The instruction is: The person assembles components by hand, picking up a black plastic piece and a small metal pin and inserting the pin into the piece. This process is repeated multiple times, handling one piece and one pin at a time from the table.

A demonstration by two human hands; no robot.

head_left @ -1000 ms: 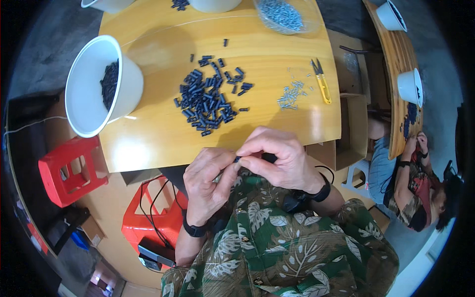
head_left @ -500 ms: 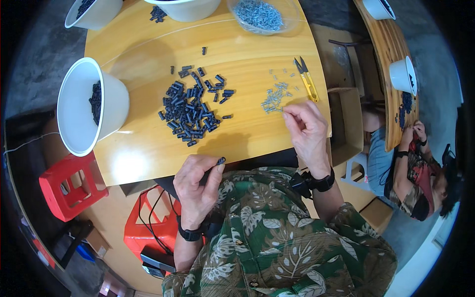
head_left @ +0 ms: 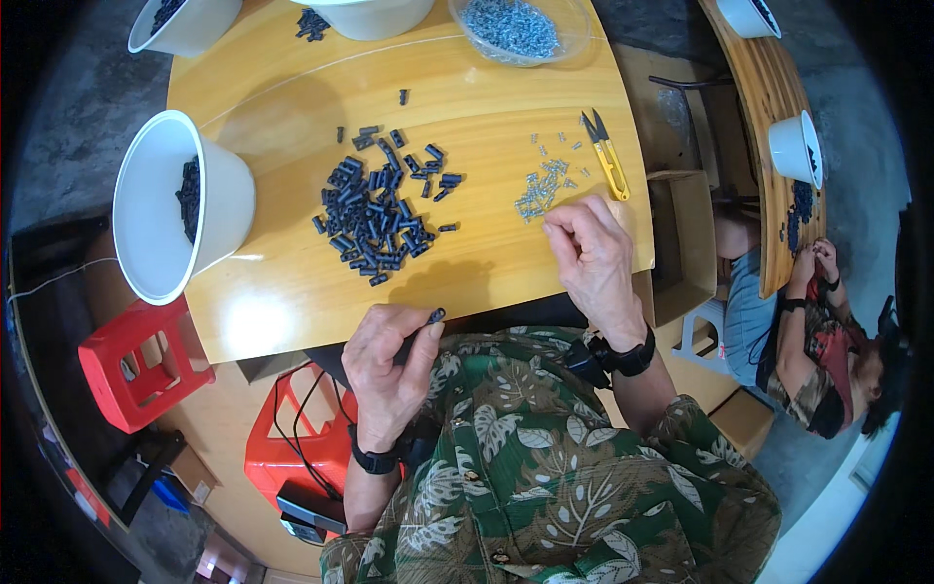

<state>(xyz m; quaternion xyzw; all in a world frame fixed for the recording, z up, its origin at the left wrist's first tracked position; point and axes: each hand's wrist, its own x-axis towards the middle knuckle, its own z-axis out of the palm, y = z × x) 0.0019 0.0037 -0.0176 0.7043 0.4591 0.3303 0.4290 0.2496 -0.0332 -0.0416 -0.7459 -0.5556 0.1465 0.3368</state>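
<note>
Between the thumb and forefinger of my left hand (head_left: pixel 387 362), at the table's near edge, is a small black plastic part (head_left: pixel 436 315) with a hole in its end. My right hand (head_left: pixel 593 255) is closed in a pinch just below a scatter of small silver screws (head_left: pixel 541 192). Whatever its fingertips hold is too small to make out. Beyond my left hand lies a heap of short black plastic parts (head_left: pixel 370 214). Yellow-handled thread snips (head_left: pixel 611 165) rest to the right of the screws, blades pointing away.
A white tub (head_left: pixel 219 219) with black parts stands at the table's left. At the back are a clear bowl (head_left: pixel 574 49) of screws and another white tub (head_left: pixel 375 21). Red stools (head_left: pixel 136 365) stand at left. A person (head_left: pixel 812 341) works at another table on the right.
My right hand has drawn back slightly from the screws, toward me and to the left, its fingers still pinched. My left hand stays in place with the black part.
</note>
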